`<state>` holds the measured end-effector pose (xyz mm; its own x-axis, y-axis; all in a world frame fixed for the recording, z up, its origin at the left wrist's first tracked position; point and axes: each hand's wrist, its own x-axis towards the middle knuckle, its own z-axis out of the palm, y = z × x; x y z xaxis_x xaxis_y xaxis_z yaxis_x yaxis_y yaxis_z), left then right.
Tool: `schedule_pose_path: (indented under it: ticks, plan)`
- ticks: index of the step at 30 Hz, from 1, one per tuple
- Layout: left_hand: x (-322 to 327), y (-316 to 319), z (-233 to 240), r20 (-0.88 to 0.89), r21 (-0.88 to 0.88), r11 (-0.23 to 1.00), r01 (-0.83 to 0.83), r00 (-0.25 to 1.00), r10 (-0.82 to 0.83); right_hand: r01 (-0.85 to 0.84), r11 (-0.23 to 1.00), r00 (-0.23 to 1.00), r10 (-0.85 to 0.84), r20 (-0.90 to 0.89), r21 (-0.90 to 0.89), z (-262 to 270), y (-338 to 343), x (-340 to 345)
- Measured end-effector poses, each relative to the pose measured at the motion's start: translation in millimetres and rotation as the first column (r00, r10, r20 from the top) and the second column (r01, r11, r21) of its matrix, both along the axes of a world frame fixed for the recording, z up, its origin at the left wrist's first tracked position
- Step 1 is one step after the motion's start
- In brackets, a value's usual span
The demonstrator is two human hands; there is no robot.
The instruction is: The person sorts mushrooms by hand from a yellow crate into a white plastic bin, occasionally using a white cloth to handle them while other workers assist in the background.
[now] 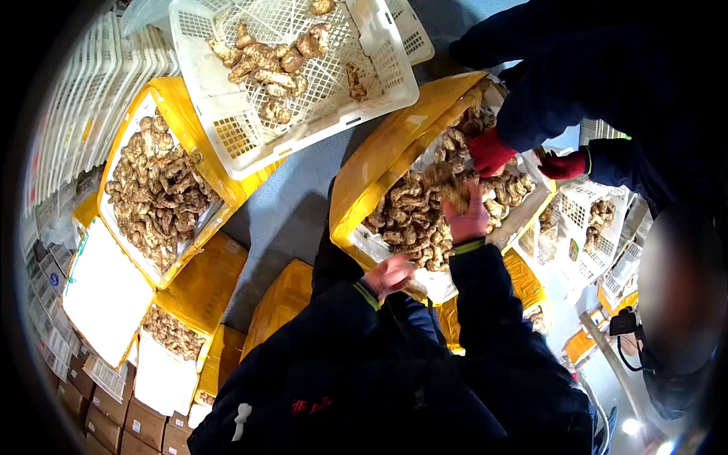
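Observation:
Before me stands a foam box wrapped in yellow tape (364, 213), lined with white paper and filled with thick-stemmed brown mushrooms (412, 213). My right hand (469, 216) reaches over the heap with its fingers around a mushroom (453, 187), blurred by motion. At the box's near edge is my left hand (391, 276), its fingers partly curled; whether anything is inside them is hidden. Across the box, a co-worker's red-gloved hand (490, 152) reaches in among the mushrooms, close to my right hand. The co-worker's other red glove (563, 165) is beside the box's right rim.
A white plastic crate (335, 122) with several mushrooms sits at the upper left, overlapping another mushroom-filled foam box (165, 187). Stacked crates (96, 108) and cardboard boxes (145, 424) line the left. More crates (597, 227) stand at right, near a person (677, 296).

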<state>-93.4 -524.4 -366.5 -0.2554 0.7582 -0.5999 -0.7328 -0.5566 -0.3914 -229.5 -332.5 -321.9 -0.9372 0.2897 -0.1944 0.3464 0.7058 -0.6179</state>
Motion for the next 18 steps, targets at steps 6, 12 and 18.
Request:
schedule_pose_path:
  ticks: [6, 12, 18]
  plan:
    - [-80, 73, 69, 0.06, 0.169, 0.966, -0.194, 0.981, 0.186, -0.318, 0.936, 0.893, 0.349, -0.283, 0.152, 59, -27, 80]
    - [-49, 23, 45, 0.048, -0.057, 0.994, 0.096, 0.994, -0.093, -0.585, 0.788, 0.802, 0.527, -0.28, -0.19, 71, -8, 84]
    - [-37, -35, 61, -0.304, -0.319, 0.905, 0.282, 0.874, -0.379, -0.143, 0.983, 0.921, 0.175, 0.347, -0.117, -109, 30, 36]
